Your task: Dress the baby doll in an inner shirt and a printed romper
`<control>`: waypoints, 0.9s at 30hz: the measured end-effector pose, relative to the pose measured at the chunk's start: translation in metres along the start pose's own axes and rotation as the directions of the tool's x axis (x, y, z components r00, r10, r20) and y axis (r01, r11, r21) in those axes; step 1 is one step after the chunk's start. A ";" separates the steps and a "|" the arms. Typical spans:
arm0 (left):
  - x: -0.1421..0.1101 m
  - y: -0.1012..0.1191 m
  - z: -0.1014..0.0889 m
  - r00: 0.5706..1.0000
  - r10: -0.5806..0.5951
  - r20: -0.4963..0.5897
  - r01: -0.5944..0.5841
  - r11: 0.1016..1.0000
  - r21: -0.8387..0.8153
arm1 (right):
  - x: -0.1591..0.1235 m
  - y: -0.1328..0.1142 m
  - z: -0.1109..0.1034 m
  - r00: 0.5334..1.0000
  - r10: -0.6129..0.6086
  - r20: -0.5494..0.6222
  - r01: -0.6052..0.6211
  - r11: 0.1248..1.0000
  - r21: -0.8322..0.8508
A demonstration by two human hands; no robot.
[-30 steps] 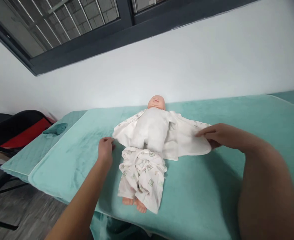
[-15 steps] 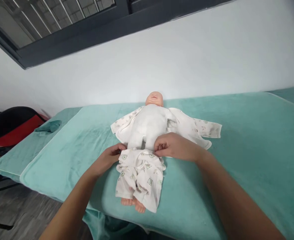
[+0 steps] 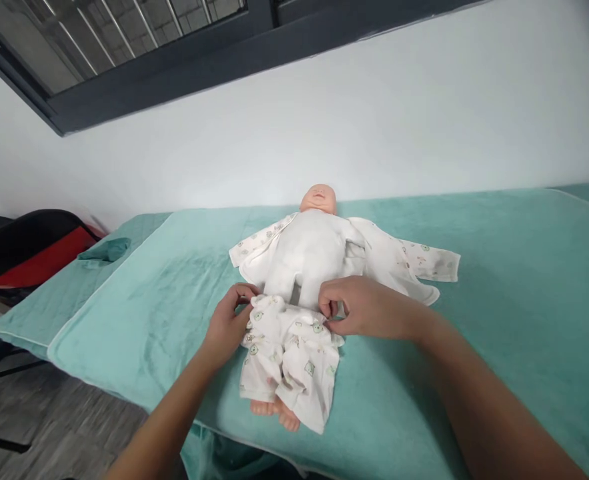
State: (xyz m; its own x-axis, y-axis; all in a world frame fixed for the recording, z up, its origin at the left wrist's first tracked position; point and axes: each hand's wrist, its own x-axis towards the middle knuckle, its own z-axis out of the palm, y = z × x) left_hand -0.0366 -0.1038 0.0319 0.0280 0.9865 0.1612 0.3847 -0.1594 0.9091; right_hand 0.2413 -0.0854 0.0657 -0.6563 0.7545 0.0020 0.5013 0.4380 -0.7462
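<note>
A baby doll (image 3: 307,253) with a white cloth body lies on its back, its head toward the wall and its feet toward me. Small printed trousers (image 3: 294,360) cover its lower legs, and the toes stick out below the hems. My left hand (image 3: 231,320) pinches the waistband at its left edge. At the right side of the waistband, my right hand (image 3: 364,307) has its fingers curled and closed on the cloth. A white printed baby shirt (image 3: 389,257) is spread open beneath the doll, with one sleeve stretched out to the right.
The doll lies on a padded bed with a teal cover (image 3: 499,300) against a white wall (image 3: 374,127). A dark-framed window (image 3: 164,73) is above. At the left stands a black and red chair (image 3: 39,253) beside a bunched teal cloth (image 3: 107,251).
My left hand has shifted up along the trouser waistband, and its fingers now curl over the edge. The right hand keeps its hold. The whole view has shifted slightly.
</note>
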 end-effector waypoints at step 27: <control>0.022 -0.012 0.005 0.964 -0.255 0.074 0.266 0.938 -0.224 | 0.024 0.047 0.006 0.846 0.196 -0.495 -0.261 0.963 -0.063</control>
State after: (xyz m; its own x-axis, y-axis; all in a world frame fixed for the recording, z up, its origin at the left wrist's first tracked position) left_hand -0.0364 -0.0798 0.0229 -0.0030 0.9944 -0.1053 0.1618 0.1044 0.9813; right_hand 0.2465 -0.0496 0.0267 -0.1776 0.9666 0.1847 0.6897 0.2561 -0.6773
